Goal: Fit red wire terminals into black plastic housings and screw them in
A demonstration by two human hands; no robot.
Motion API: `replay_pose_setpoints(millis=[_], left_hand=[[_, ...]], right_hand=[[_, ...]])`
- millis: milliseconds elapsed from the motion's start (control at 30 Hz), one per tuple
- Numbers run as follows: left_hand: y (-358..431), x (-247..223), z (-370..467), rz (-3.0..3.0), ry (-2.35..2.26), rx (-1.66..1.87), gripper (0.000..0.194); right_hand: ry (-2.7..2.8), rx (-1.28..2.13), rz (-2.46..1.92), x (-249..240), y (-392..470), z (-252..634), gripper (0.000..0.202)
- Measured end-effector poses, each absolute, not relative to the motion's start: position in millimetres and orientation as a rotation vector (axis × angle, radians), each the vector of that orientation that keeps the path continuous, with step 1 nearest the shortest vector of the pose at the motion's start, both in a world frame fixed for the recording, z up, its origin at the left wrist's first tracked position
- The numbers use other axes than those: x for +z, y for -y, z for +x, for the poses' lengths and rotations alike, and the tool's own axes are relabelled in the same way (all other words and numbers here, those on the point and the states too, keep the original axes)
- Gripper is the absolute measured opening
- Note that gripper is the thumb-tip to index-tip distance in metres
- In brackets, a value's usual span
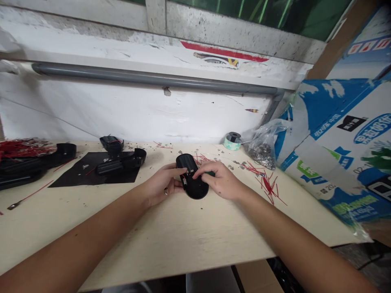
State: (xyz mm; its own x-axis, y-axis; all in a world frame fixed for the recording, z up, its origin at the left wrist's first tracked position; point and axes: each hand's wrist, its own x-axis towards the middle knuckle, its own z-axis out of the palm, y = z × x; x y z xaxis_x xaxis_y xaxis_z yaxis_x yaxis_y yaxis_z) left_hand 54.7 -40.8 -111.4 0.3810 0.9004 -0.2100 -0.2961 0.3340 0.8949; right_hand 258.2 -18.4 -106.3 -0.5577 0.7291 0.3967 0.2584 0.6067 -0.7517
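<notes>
A black oval plastic housing point(197, 189) is held above the middle of the table, its open inside facing up. My left hand point(163, 183) grips its left side, the thumb reaching over the edge near a small metal piece and a red wire. My right hand point(218, 179) is closed at the housing's right side, with thumb and index finger bent together over its middle. Something dark green shows between those fingers, too small to make out. Red wires point(200, 158) lie just behind the housing.
Black housings point(122, 162) rest on a black sheet point(73, 173) at left, near a heap of red wires point(24, 148). At right are a solder spool point(232, 141), a bag of metal parts point(262, 150), loose red wires and a blue-white carton point(345, 142).
</notes>
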Motion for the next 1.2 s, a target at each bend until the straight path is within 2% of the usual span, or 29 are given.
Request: replay_pose_setpoints(millis=[133,233,400,533,800,933,1200], left_hand=[[43.9,-108.2,55.9,0.897,-0.844,0.899,0.023],[44.9,-106.8,55.4,0.892,-0.817,0.882,0.023],[43.8,-108.3,53.0,0.899,-0.733,0.838,0.022],[44.5,-107.6,52.7,0.888,-0.712,0.823,0.025],[47.4,-108.8,53.1,0.894,-0.726,0.815,0.027],[47.2,-108.8,53.4,0.889,-0.747,0.81,0.024],[46.7,-112.7,55.6,0.877,-0.827,0.804,0.031]], right_hand=[[2.09,0.847,-0.768,-107.4,19.0,257.6,0.025],[1.853,0.896,-0.87,-108.8,18.1,257.6,0.02],[1.557,1.377,-1.099,-110.4,17.3,254.7,0.048],[1.532,1.617,-1.089,-112.0,19.4,251.0,0.054],[1.432,1.786,-0.987,-106.7,25.0,249.4,0.046],[1.411,1.783,-0.998,-105.9,26.0,248.7,0.049],[1.384,1.736,-1.056,-109.6,25.8,249.0,0.046]])
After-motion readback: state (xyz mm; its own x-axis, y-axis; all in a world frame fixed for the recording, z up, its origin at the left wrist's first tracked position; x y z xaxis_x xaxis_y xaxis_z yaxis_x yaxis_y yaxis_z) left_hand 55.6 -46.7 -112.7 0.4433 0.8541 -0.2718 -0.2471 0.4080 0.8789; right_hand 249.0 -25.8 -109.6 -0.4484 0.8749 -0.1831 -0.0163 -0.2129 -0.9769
